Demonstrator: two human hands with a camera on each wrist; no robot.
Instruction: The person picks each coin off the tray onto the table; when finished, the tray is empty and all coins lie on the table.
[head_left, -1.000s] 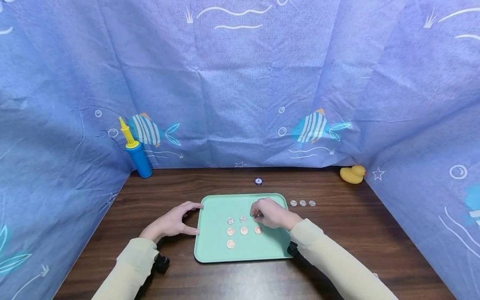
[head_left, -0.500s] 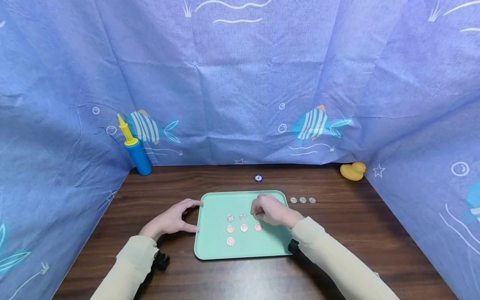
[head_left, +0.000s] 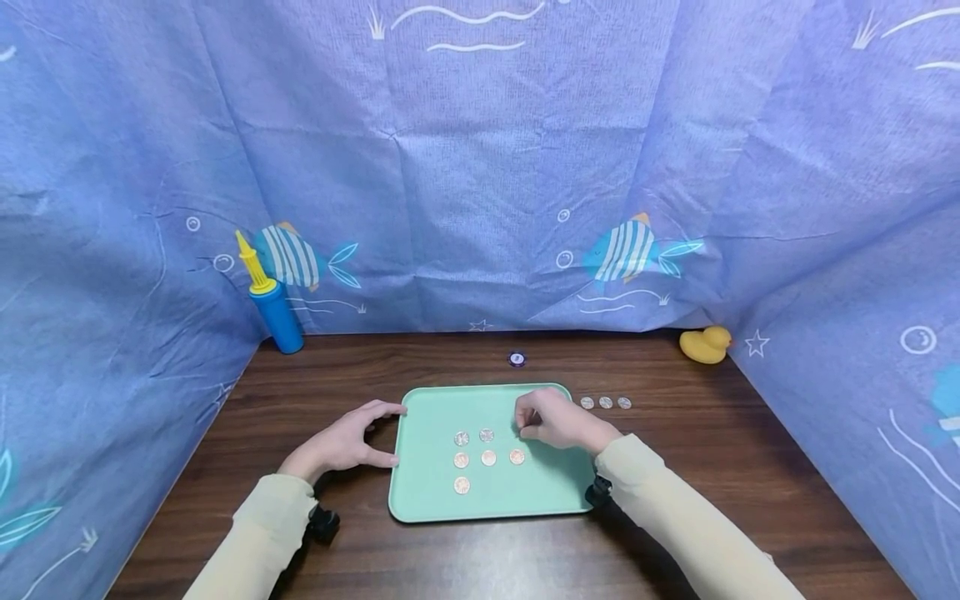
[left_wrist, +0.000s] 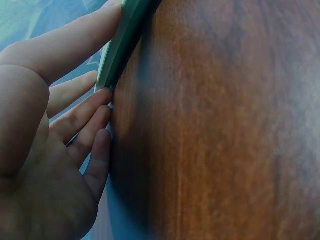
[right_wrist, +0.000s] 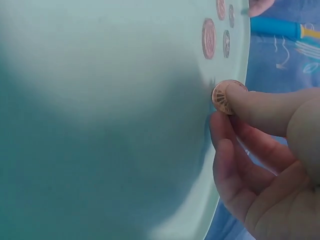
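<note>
A pale green tray [head_left: 427, 408] lies on the wooden table, bearing two silver coins [head_left: 487, 435] and several copper-coloured coins [head_left: 489, 457] in rows. Over its right half, my right hand [head_left: 557, 419] pinches a coin [right_wrist: 220, 98] between thumb and fingers; it looks copper in the right wrist view and is tilted up, its far part covered by the thumb. My left hand [head_left: 339, 439] is spread at the tray's left rim, with thumb and a fingertip touching the edge. In the left wrist view its remaining fingers [left_wrist: 90, 132] are extended by the rim.
Three silver coins [head_left: 606, 402] lie in a row just right of the tray. Behind it sits a dark poker chip [head_left: 517, 359]. A blue and yellow hand pump [head_left: 278, 317] stands back left, a rubber duck [head_left: 705, 345] back right. Blue fish-print cloth [head_left: 480, 208] walls the table.
My right hand has drawn slightly right. The coin partly seen under its fingers at the right end of the silver row no longer lies there. My left hand has stayed at the rim.
</note>
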